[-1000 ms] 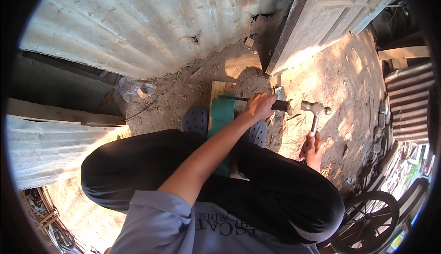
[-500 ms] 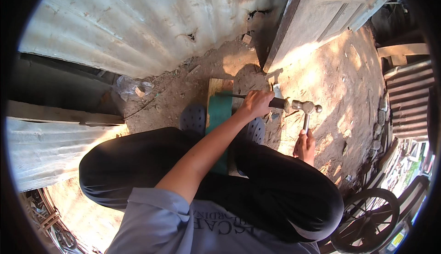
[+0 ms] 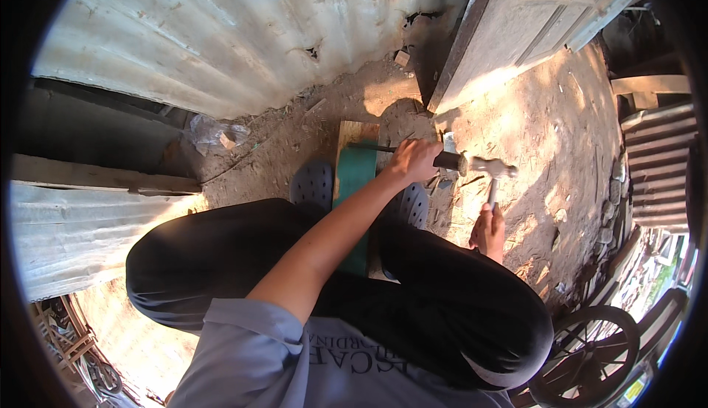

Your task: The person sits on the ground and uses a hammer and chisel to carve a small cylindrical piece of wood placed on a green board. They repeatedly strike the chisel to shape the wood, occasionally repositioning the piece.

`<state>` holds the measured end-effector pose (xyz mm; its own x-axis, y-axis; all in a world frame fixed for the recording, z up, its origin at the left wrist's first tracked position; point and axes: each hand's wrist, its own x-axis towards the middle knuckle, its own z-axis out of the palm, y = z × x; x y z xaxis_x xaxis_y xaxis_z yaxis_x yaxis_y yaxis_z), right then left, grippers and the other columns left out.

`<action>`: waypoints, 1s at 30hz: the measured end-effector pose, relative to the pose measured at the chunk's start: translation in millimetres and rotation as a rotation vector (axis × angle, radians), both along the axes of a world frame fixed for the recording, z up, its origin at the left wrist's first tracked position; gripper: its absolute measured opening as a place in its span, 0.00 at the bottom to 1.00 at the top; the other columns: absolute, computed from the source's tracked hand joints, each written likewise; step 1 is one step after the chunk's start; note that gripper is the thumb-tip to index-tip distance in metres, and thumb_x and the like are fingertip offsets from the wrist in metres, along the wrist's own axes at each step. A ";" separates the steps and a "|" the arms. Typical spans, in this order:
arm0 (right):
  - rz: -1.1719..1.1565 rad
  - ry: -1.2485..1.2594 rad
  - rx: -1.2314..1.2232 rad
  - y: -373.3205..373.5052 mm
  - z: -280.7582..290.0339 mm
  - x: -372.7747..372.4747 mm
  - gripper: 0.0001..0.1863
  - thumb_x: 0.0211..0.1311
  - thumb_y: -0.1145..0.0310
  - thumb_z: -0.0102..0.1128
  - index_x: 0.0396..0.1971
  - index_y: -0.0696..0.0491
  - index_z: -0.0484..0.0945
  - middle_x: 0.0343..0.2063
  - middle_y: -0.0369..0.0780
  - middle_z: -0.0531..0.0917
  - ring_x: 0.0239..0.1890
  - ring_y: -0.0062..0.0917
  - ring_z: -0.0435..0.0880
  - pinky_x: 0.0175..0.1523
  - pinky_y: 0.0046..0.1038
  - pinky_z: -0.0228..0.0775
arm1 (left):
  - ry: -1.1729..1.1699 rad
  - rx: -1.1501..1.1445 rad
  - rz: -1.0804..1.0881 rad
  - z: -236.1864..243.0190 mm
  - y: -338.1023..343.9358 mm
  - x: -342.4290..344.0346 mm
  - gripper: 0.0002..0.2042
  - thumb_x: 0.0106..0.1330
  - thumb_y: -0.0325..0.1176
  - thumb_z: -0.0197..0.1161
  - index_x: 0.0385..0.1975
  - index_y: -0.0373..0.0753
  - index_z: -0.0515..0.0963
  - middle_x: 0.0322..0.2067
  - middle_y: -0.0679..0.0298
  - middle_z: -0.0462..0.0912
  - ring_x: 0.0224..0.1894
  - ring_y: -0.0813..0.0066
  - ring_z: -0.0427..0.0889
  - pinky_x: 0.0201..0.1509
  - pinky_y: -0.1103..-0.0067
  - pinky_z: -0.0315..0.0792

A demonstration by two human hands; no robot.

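My left hand (image 3: pixel 417 159) is closed around the dark handle of a chisel (image 3: pixel 450 160), held nearly level. Its thin dark blade runs left onto a green-painted wooden board (image 3: pixel 352 187), whose far end is bare wood. In my right hand (image 3: pixel 487 232), fingers wrapped round the metal shaft, is a ball-peen hammer (image 3: pixel 493 166). The hammer's head is close to the butt of the chisel handle; whether they touch I cannot tell. The board lies lengthwise between my legs, flanked by my perforated clogs (image 3: pixel 312 184). The blade's tip is hard to make out.
Corrugated metal sheeting (image 3: pixel 221 32) stands ahead, with a wooden door (image 3: pixel 509 32) to its right. Clear plastic (image 3: pixel 212 135) lies on the dirt ground (image 3: pixel 546 150) at left. A spoked wheel (image 3: pixel 586 356) is at lower right, below a ribbed metal sheet (image 3: pixel 656 165).
The hammer's head is now blurred by motion, still near the chisel's butt. My left hand keeps its grip, and the chisel and board stay about where they were. The whole view has shifted slightly.
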<state>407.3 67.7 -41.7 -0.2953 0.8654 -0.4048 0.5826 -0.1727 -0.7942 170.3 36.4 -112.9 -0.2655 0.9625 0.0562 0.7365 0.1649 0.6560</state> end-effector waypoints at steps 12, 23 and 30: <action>-0.248 0.273 0.035 10.4 1.2 34.1 0.18 0.74 0.53 0.41 0.29 0.52 0.62 0.08 0.32 0.58 0.04 0.17 0.57 0.08 0.23 0.53 | -0.046 -0.065 -0.048 19.8 -21.2 -1.1 0.13 0.49 0.32 0.65 0.34 0.36 0.76 0.32 0.52 0.82 0.38 0.51 0.82 0.42 0.61 0.75; -0.254 0.263 0.047 6.8 6.1 37.7 0.18 0.73 0.51 0.43 0.31 0.52 0.63 0.09 0.31 0.57 0.05 0.16 0.56 0.09 0.22 0.52 | -0.083 -0.035 -0.064 3.1 -10.4 4.7 0.14 0.50 0.37 0.67 0.34 0.39 0.78 0.30 0.53 0.83 0.36 0.50 0.82 0.40 0.63 0.76; -0.281 0.328 0.096 9.6 13.3 25.9 0.18 0.73 0.52 0.44 0.31 0.52 0.63 0.10 0.31 0.57 0.05 0.15 0.55 0.09 0.21 0.52 | -0.065 -0.034 -0.023 4.5 -7.5 4.4 0.15 0.49 0.38 0.68 0.32 0.37 0.76 0.29 0.51 0.82 0.36 0.49 0.82 0.39 0.61 0.75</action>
<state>433.2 77.3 -28.5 -0.1429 0.9595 -0.2429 0.2378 -0.2050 -0.9494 174.8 28.9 -108.5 -0.2450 0.9695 0.0069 0.6964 0.1710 0.6970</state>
